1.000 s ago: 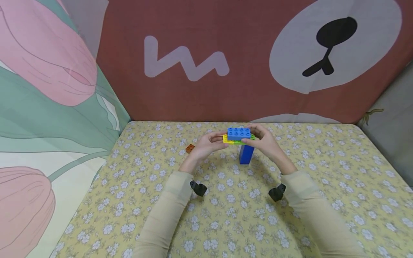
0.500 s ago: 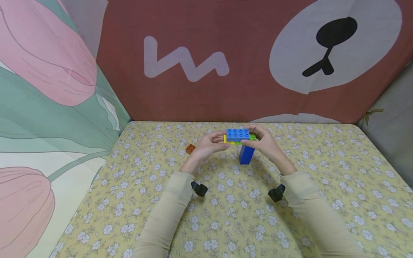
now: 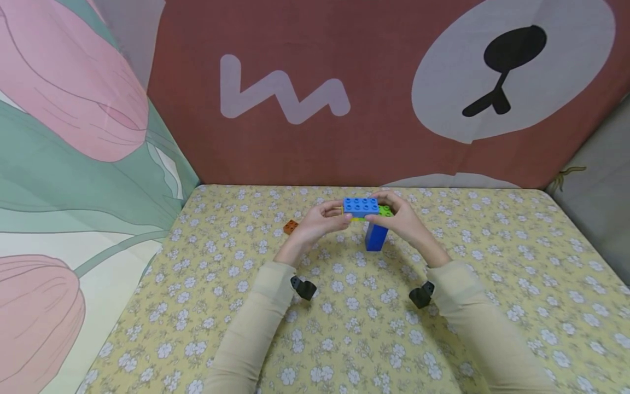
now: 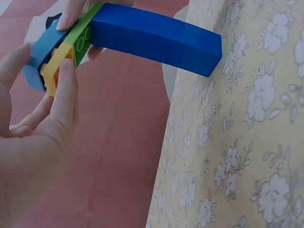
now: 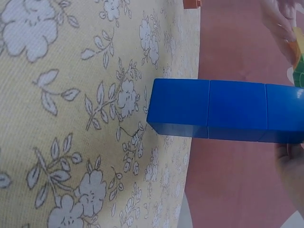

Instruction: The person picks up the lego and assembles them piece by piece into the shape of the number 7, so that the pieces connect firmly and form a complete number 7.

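A blue eight-stud toy brick (image 3: 361, 207) lies over a yellow brick (image 4: 57, 66) and a green brick (image 3: 385, 210). In the left wrist view a gap with yellow studs shows beneath its tilted left end. The green brick caps an upright column of blue bricks (image 3: 376, 237). My left hand (image 3: 319, 223) pinches the yellow brick at the left, one finger also touching the blue brick's end. My right hand (image 3: 402, 218) holds the blue brick near its right end, thumb in front and fingers behind. The far fingertips are partly hidden.
An orange brick (image 3: 290, 227) lies on the flowered tablecloth (image 3: 344, 328), just beyond my left wrist. A printed cloth (image 3: 295, 153) hangs behind the table's far edge. Small black cameras (image 3: 303, 288) sit at both wrists.
The blue brick has shifted slightly left and down, and more green studs show at its right. My left thumb tip now overlaps its near left corner. The column has stayed put.
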### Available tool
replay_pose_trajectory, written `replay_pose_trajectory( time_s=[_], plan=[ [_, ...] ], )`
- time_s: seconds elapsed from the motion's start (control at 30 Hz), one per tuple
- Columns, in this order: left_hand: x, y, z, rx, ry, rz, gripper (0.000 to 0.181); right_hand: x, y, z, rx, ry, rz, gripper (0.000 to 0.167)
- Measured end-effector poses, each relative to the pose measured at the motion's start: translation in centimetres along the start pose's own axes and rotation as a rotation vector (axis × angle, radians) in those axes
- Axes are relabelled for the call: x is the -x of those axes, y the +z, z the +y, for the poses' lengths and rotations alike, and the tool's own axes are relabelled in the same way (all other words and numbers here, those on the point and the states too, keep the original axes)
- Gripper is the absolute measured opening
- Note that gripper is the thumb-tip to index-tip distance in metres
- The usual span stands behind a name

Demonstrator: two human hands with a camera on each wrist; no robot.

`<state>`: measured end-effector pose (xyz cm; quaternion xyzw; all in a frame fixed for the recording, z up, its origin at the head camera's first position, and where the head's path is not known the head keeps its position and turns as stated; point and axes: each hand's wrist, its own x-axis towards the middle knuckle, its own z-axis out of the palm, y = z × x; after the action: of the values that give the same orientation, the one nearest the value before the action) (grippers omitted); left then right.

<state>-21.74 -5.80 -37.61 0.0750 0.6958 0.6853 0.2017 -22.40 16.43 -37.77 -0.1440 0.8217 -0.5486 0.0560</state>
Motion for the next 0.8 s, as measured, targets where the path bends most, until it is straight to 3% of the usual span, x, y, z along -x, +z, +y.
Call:
replay_pose_trajectory(
  time_s=[0.1, 0.57, 0.8],
  plan=[
    [-0.04, 0.08, 0.17, 0.057, -0.006, 0.001, 0.056, -0.01, 0.04, -0.01, 0.013, -0.009, -0.001, 0.047],
    [-0.30, 0.79, 0.84, 0.054, -0.030, 0.047, 0.057, 0.19, 0.01, -0.11, -0.022, -0.048, -0.016, 0.049],
    [-0.13, 0.96, 0.81, 0.079, -0.029, 0.057, 0.054, 0.34, -0.18, 0.06, 0.025, -0.071, -0.036, 0.056]
  ],
)
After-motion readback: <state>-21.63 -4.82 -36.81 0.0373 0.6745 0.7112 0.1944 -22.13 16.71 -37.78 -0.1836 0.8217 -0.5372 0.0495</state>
